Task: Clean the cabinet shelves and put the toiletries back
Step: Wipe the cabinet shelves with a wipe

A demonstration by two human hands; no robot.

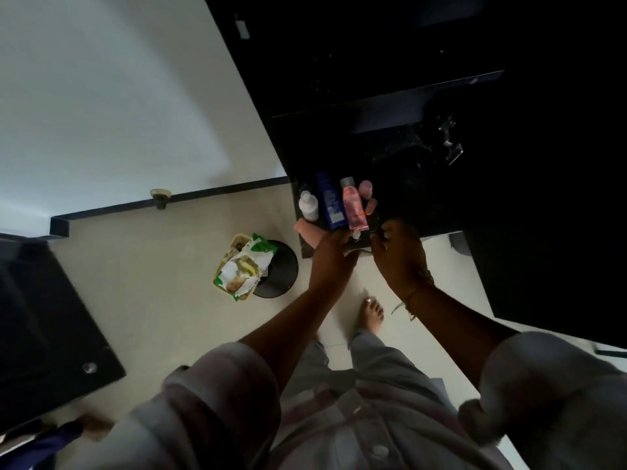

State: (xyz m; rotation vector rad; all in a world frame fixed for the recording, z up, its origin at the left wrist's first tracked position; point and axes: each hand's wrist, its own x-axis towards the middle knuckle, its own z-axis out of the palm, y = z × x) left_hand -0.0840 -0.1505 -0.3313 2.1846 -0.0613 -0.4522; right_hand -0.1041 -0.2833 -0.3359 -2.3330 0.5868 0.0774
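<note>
The left hand (334, 256) reaches over the front edge of the black stone worktop (407, 198), its back to the camera and its fingertips at the foot of the toiletries. In this dim light I cannot tell whether it grips anything. The right hand (398, 252) is just beside it at 3 o'clock, fingers bent down towards the same edge, and whether it holds something cannot be told either. Between the two hands shows a small white object (356, 235), too small to identify.

At 12 o'clock from the left hand, right at its fingertips, is the dark blue plastic bottle (330, 205), with the pink tube with a grey cap (353, 208) close against its right side. The small white bottle (308, 205) is at 11 o'clock, and a peach-coloured flat item (305, 230) lies on the worktop's corner at 10 o'clock. At 11 o'clock from the right hand are a small orange-pink tube (371, 206) and, beyond it, a round pink jar (365, 188).

Farther out, at 9 o'clock on the cream tiled floor (169, 283), stands a round black bin (280, 269) stuffed with green-and-white wrappers (242, 266). At 6 o'clock, between the forearms, is a bare foot (371, 317).
</note>
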